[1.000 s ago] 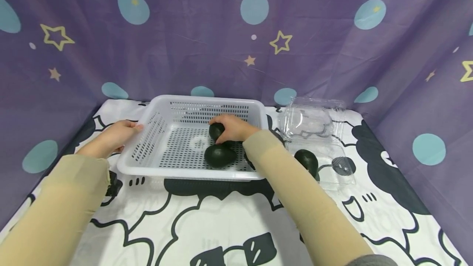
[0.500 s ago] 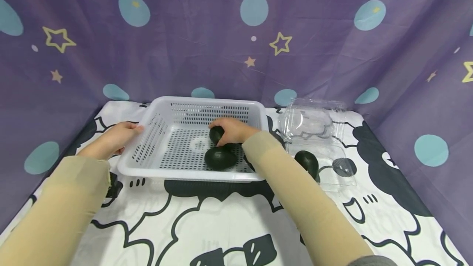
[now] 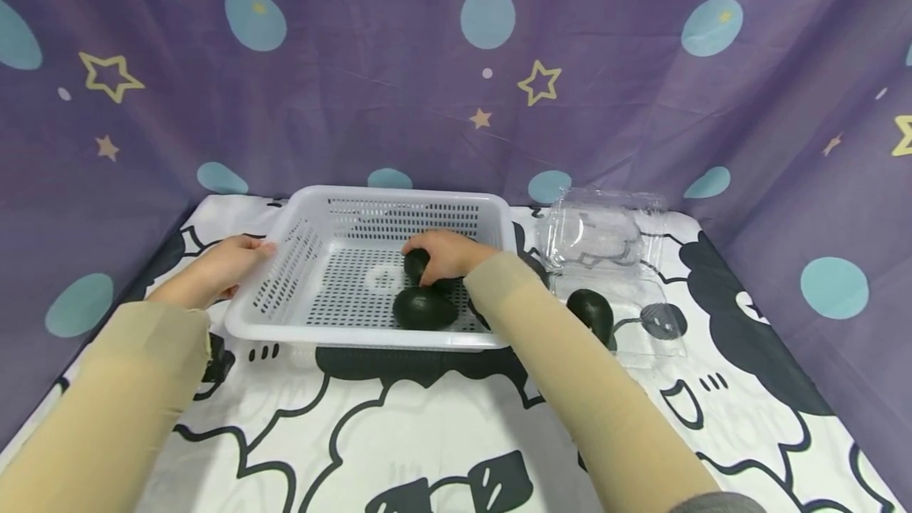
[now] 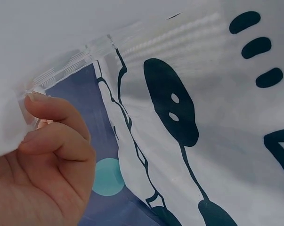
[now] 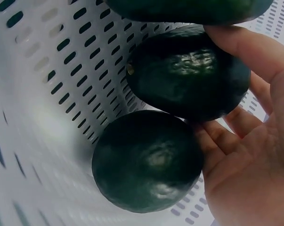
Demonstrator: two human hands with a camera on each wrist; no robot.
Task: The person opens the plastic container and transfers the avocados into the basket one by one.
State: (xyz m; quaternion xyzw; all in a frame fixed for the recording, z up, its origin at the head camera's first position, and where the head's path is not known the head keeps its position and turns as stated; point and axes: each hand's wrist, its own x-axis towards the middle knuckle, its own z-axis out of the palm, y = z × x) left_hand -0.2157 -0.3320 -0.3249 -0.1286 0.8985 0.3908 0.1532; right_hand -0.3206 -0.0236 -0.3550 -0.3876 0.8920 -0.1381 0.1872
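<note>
A white perforated plastic basket (image 3: 342,332) stands on the cloth-covered table. My left hand (image 3: 226,264) holds its left rim; in the left wrist view the bent fingers of the left hand (image 4: 57,155) meet the rim. Inside the basket's right half, my right hand (image 3: 449,252) grips a dark green avocado (image 5: 189,75) between thumb and fingers. Another avocado (image 5: 149,162) lies against those fingers, and a third avocado (image 5: 189,10) sits beside the thumb. From the head, the front avocado (image 3: 425,309) shows plainly, while the others are partly hidden by my hand and forearm.
Right of the basket lies an opened clear plastic clamshell box (image 3: 641,339), its lid (image 3: 594,236) tilted back. A dark green avocado (image 3: 590,313) sits in its near half, partly behind my right sleeve. A purple patterned curtain (image 3: 399,101) hangs behind the table.
My right hand has shifted slightly toward me within the basket, its thumb now nearer the front avocado. The left hand and the basket stay in place.
</note>
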